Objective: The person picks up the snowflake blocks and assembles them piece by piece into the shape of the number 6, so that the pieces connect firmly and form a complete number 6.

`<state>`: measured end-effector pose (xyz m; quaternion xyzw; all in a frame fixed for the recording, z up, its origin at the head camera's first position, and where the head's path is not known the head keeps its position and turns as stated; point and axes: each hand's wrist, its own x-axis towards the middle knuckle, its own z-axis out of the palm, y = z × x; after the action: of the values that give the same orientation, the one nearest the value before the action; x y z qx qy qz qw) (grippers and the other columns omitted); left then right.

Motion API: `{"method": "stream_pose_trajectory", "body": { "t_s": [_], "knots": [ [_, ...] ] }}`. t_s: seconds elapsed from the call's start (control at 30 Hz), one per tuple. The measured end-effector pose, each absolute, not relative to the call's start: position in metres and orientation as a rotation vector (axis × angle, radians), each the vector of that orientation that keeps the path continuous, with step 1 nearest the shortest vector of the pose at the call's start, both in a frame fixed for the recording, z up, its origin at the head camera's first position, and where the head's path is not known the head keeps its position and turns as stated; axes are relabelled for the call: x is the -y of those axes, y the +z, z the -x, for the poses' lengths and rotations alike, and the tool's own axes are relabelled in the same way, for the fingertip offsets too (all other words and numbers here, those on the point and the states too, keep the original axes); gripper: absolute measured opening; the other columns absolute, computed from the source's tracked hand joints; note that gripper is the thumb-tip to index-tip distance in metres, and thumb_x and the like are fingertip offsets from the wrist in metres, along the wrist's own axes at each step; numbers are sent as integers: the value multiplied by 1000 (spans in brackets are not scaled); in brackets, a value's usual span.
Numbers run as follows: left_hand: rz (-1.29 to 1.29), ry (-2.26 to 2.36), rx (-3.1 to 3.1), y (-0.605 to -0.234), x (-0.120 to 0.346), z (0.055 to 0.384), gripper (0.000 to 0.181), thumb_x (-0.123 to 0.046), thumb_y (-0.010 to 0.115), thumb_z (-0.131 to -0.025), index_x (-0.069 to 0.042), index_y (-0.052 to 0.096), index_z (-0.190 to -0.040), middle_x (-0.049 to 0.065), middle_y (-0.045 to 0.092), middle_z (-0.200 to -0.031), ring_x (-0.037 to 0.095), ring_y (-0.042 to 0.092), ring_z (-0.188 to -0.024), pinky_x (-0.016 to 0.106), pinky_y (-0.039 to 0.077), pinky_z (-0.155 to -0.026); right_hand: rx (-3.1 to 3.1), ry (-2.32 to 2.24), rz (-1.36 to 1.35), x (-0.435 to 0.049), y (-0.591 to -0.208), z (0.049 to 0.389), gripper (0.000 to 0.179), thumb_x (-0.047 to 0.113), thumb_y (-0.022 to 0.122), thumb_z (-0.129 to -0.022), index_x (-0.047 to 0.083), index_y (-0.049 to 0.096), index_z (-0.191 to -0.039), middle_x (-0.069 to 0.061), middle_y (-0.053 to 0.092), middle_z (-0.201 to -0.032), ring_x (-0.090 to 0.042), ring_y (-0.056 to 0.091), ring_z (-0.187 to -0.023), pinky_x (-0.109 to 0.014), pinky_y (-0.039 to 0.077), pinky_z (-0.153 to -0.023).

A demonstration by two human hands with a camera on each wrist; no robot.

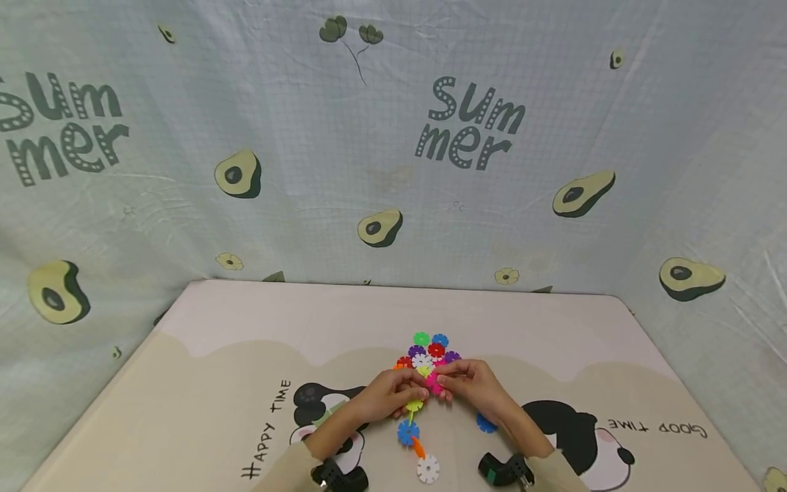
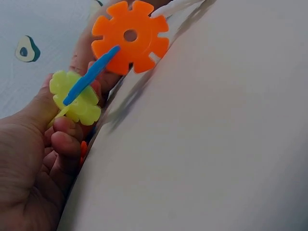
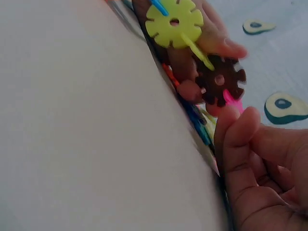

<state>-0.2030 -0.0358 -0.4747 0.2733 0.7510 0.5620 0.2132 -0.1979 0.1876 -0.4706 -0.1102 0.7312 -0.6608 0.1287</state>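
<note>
My left hand [image 1: 389, 396] pinches a chain of slotted plastic flower discs near its upper end. A yellow disc [image 2: 76, 98] sticks out by its fingers, joined to a blue disc seen edge-on and an orange disc [image 2: 130, 36]. Toward me the chain runs through a blue disc [image 1: 408, 432] to a white disc [image 1: 428, 469] on the table. A dark disc [image 3: 220, 80] sits between the two hands in the right wrist view. My right hand [image 1: 478, 388] pinches a pink disc [image 1: 433, 383] against it; whether the slots interlock is hidden by the fingers.
A pile of loose discs lies just beyond my hands, with a green disc [image 1: 421, 339] and a blue disc [image 1: 440, 339] at its far side. Another blue disc [image 1: 486, 424] lies beside my right forearm. A printed cloth [image 1: 295, 225] hangs behind the table [image 1: 233, 321].
</note>
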Motion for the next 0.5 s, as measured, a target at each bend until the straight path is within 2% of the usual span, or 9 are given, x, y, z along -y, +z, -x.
{"method": "stream_pose_trajectory", "body": {
  "t_s": [0.3,0.5],
  "knots": [
    [-725,1594,-2056,-475,35,204,24,-17,60,-98,3,61,-109,-1,59,-76,8,44,-48,17,38,-47,-2184,-1898,309,-185,-470,197,32,13,69,-92,-12,65,-112,-11,72,-97,-10,66,-71,-20,53,-78],
    [-705,1625,-2024,-472,37,203,31,-27,55,-101,2,62,-108,-1,60,-80,8,43,-49,17,37,-45,-2185,-1843,447,-183,-471,198,31,15,66,-93,-9,64,-113,-14,69,-95,-10,63,-69,-21,54,-69]
  ]
}}
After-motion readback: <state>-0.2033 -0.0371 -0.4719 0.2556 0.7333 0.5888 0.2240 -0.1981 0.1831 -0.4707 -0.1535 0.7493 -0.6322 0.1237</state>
